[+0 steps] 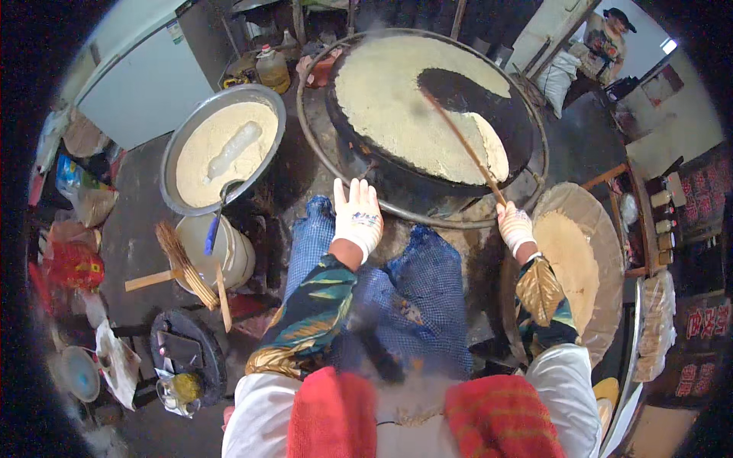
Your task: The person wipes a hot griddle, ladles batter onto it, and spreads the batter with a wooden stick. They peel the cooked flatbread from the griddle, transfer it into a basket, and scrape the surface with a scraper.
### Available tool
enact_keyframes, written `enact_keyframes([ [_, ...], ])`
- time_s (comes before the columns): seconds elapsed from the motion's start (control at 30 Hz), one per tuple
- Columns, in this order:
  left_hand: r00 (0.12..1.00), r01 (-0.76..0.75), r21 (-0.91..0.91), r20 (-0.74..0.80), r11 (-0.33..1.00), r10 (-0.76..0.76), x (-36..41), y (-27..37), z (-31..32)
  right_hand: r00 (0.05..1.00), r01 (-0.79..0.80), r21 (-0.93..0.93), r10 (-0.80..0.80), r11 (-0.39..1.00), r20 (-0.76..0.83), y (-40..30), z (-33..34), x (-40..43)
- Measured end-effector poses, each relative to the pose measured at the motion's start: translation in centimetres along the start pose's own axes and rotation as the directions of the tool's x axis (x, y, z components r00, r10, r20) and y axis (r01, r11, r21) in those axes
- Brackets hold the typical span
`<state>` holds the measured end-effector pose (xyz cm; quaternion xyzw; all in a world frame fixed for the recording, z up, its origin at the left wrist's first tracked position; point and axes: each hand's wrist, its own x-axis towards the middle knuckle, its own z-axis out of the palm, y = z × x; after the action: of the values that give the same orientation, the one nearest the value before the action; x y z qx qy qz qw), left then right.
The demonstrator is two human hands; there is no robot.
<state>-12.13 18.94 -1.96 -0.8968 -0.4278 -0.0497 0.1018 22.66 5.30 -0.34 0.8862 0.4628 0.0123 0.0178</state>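
A large round dark griddle [395, 151] carries a broad pale sheet of batter [383, 86], with a bare dark patch at its upper right. Gloved, my right hand [514, 224] grips the end of a long thin wooden stick [464, 143] that reaches across the batter to the patch's edge. My left hand [359, 217], also in a white glove, is held flat with extended fingers just in front of the griddle's metal ring [401, 213] and holds nothing. To the left, a metal basin [166, 166] of pale batter or flour has a clear plastic bottle [236, 150] lying in it.
A pale bucket [240, 252] with a brush [183, 263], wooden tools and a blue-handled ladle [212, 233] stands at left. A lined basket [607, 286] of tan powder is beside my right arm. An oil jug [272, 68] stands behind. Another person [604, 46] is at the far right.
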Motion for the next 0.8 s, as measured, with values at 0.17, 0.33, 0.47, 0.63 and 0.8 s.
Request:
enact_keyframes([
  [0.17,0.999,0.042,-0.016,0.021,0.999,-0.041,0.6,-1.2,-0.7,0.988,-0.050,0.047,0.056,0.998,-0.144,1.1,-0.4,1.2],
  [0.33,0.997,0.076,-0.025,0.034,0.997,-0.075,1.3,-3.2,-0.8,0.994,0.109,0.050,-0.108,0.993,-0.017,-1.0,-1.0,-2.7],
  [0.47,0.983,0.135,-0.003,0.124,0.991,-0.133,2.3,-4.2,-2.4,0.985,-0.044,0.023,0.047,0.999,-0.164,3.1,0.3,0.3],
  [0.63,0.993,-0.023,-0.324,-0.115,0.946,-0.016,0.8,-0.5,-4.5,0.991,0.064,-0.040,-0.068,0.997,-0.111,1.3,1.2,-1.1],
  [0.8,0.980,-0.179,-0.126,-0.112,0.976,0.165,-2.5,5.3,-2.1,0.974,0.011,0.003,-0.010,1.000,-0.225,2.1,0.9,0.9],
])
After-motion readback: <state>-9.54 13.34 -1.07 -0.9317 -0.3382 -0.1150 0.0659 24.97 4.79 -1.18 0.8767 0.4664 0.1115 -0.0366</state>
